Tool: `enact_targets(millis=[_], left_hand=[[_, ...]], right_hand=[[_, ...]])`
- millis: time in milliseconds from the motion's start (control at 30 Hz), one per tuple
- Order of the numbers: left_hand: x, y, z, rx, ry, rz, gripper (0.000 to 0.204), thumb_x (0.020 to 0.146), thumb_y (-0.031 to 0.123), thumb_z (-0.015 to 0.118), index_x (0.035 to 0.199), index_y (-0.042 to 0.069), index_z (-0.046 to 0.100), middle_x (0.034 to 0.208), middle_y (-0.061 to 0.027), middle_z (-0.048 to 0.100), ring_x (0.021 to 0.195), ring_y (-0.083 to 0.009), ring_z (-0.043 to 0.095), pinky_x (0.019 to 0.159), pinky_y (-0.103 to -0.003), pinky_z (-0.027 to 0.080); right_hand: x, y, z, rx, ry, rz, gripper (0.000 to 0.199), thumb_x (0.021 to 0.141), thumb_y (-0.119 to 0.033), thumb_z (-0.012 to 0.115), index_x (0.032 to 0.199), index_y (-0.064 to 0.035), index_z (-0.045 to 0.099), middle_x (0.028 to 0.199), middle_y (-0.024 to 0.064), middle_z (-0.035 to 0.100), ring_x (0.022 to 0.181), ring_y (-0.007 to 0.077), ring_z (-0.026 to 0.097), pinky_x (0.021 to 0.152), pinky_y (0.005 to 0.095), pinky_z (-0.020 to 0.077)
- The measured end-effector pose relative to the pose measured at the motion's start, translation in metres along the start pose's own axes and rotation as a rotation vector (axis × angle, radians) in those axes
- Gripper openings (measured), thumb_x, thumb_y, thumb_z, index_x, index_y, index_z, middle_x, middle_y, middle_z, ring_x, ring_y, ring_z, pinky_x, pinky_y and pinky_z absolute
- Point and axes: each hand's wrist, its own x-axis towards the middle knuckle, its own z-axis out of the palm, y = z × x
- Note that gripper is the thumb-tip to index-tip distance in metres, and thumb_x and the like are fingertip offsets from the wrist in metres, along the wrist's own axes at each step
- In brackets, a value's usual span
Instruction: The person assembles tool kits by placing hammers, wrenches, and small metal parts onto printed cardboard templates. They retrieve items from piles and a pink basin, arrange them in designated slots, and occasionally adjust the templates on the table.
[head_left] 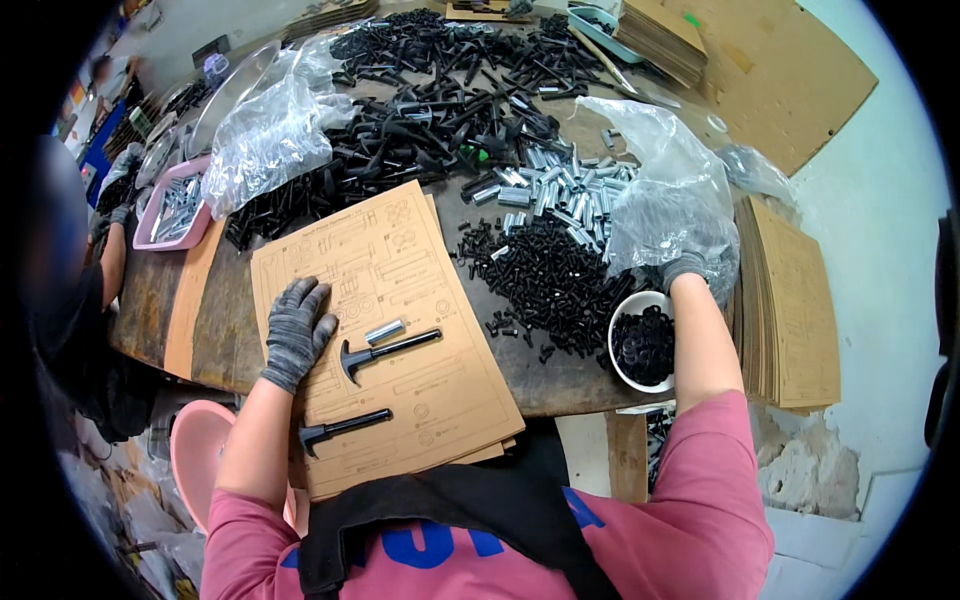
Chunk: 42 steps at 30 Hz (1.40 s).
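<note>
My left hand (298, 333), in a grey glove, lies flat on a brown cardboard sheet (440, 390) printed with part outlines, thumb spread from the fingers. Beside it on the sheet are a silver metal sleeve (384, 331) and a black hooked part with a long shank (395, 347). A second black hooked part (345, 426) rests lower on the sheet. My right hand (686, 265), also gloved, reaches past a white bowl (613, 345) of black rings (643, 346) to the edge of a clear plastic bag (672, 195). Its fingers are mostly hidden there.
Black screws (545, 280), silver sleeves (575, 190) and black hooked parts (410, 125) lie heaped across the table. Cardboard stacks stand at the right (790, 300) and far right (660, 40). A pink tray (180, 212) of metal pins sits left, near a co-worker's arm (113, 258).
</note>
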Motion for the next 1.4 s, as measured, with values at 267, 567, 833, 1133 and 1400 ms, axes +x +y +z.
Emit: enact_targets(millis=[267, 567, 833, 1133, 1400], left_hand=[[0.000, 0.001, -0.003, -0.006, -0.024, -0.010, 0.043, 0.072, 0.025, 0.059, 0.110, 0.007, 0.054, 0.116, -0.0154, 0.048, 0.111, -0.0334, 0.042, 0.095, -0.042, 0.031], [-0.002, 0.002, -0.004, -0.022, 0.008, 0.000, 0.042, 0.070, 0.023, 0.059, 0.108, 0.006, 0.054, 0.114, -0.0156, 0.049, 0.108, -0.0335, 0.043, 0.093, -0.042, 0.033], [0.001, 0.007, -0.008, -0.018, 0.016, -0.015, 0.041, 0.071, 0.025, 0.060, 0.107, 0.006, 0.055, 0.114, -0.0144, 0.050, 0.107, -0.0320, 0.044, 0.092, -0.041, 0.033], [-0.003, 0.004, -0.006, -0.018, -0.019, -0.048, 0.042, 0.072, 0.030, 0.059, 0.108, 0.008, 0.055, 0.115, -0.0134, 0.050, 0.111, -0.0301, 0.042, 0.096, -0.041, 0.029], [-0.001, 0.010, -0.014, -0.019, -0.029, -0.057, 0.042, 0.073, 0.030, 0.059, 0.108, 0.007, 0.055, 0.115, -0.0137, 0.050, 0.110, -0.0294, 0.042, 0.095, -0.042, 0.030]], right_hand=[[0.016, -0.012, 0.000, -0.057, -0.023, 0.025, 0.024, 0.077, -0.016, 0.052, 0.098, -0.0117, 0.061, 0.092, 0.0123, 0.062, 0.081, 0.0292, 0.059, 0.074, 0.0376, 0.0457], [0.012, -0.011, -0.006, -0.091, -0.014, 0.005, 0.024, 0.077, -0.015, 0.052, 0.099, -0.0123, 0.061, 0.093, 0.0123, 0.062, 0.082, 0.0290, 0.059, 0.074, 0.0376, 0.0456], [0.008, 0.007, 0.002, -0.139, 0.002, -0.008, 0.025, 0.077, -0.015, 0.052, 0.100, -0.0129, 0.060, 0.094, 0.0123, 0.062, 0.082, 0.0289, 0.059, 0.075, 0.0376, 0.0455], [0.002, 0.018, 0.027, -0.160, 0.208, -0.110, 0.025, 0.077, -0.015, 0.052, 0.100, -0.0135, 0.060, 0.095, 0.0123, 0.061, 0.083, 0.0287, 0.059, 0.075, 0.0377, 0.0454], [-0.022, 0.031, 0.011, -0.123, 0.652, -0.408, 0.025, 0.077, -0.015, 0.052, 0.101, -0.0141, 0.060, 0.096, 0.0123, 0.061, 0.084, 0.0286, 0.059, 0.076, 0.0377, 0.0453]])
